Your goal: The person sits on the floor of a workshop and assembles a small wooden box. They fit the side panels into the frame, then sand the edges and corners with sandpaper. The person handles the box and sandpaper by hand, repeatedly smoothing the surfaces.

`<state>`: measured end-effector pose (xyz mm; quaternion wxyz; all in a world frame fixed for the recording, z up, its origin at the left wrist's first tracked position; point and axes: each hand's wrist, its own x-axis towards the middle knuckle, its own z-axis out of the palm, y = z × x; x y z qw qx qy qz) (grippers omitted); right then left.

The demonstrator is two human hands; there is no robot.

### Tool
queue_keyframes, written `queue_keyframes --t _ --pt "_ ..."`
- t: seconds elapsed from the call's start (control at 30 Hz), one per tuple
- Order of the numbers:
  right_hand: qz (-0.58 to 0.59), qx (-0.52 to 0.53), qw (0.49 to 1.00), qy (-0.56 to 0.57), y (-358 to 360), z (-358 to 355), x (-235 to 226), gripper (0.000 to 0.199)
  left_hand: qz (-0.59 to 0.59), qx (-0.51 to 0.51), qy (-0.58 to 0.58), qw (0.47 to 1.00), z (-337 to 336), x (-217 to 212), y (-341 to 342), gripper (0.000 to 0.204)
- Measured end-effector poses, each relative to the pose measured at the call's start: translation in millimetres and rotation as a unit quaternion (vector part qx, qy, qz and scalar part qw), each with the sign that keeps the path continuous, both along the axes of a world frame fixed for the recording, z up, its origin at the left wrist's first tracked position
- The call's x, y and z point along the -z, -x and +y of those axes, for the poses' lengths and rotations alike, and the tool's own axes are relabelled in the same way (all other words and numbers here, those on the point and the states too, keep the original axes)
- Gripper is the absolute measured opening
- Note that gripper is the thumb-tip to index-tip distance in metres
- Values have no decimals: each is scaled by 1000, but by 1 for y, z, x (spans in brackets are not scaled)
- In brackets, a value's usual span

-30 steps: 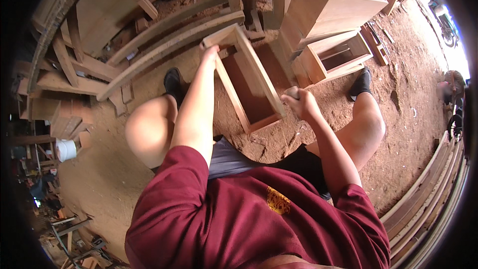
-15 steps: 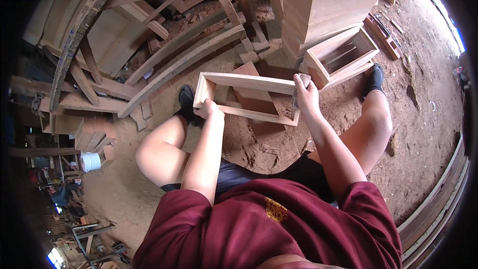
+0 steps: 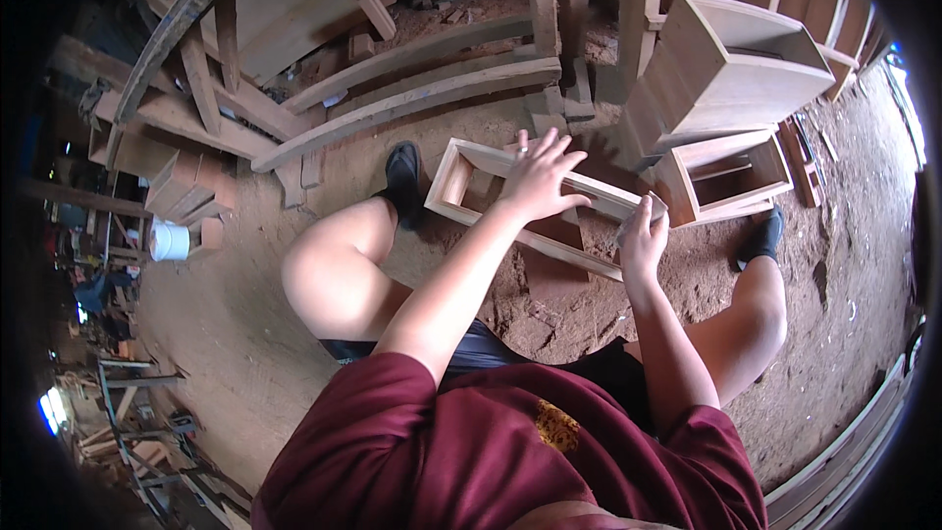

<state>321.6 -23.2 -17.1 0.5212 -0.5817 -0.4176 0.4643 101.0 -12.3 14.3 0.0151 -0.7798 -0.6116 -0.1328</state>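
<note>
A long rectangular wooden frame (image 3: 444, 194), pale and open through the middle, is held over the ground between my knees. My right hand (image 3: 643, 238) is closed around its right end. A small greyish-brown piece shows by those fingertips, too small to name. Across the frame's middle, my left hand (image 3: 538, 179) is open with spread fingers and a ring on one finger. Whether its palm touches the wood I cannot tell. Below the frame, a flat brown board (image 3: 556, 278) lies on the dirt.
At the right, tall wooden boxes (image 3: 687, 69) stand stacked, with a smaller open box (image 3: 731, 172) in front. Curved timber framing (image 3: 412, 108) spans the left and back. A white bucket (image 3: 169, 240) stands far left. My shod feet flank the work on the dirt floor.
My left hand has let go of the frame's left end and moved right over its middle, fingers spreading. The frame now slants down to the right, its right end still in my right hand.
</note>
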Motion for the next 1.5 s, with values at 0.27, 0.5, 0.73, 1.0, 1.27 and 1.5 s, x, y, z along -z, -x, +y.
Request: queue_keyframes --t 0.27,0.5,0.73,1.0,1.27,1.5 --pt "41 -21 998 31 -8 7 -19 45 -10 -90 107 990 21 17 14 93" --pt "10 -112 993 21 -15 25 13 48 -62 -112 82 988 14 33 27 94" --pt "25 -61 997 35 -69 67 -5 43 -166 -4 68 984 56 42 -36 69" --pt "46 -4 997 54 -85 30 -37 32 -32 -64 138 988 50 20 -34 56" --pt "-215 -96 969 73 -45 0 -18 39 -32 -81 111 990 40 26 -35 52" --pt "-301 -105 947 36 -33 20 20 45 -39 -65 101 992 38 19 -35 47"
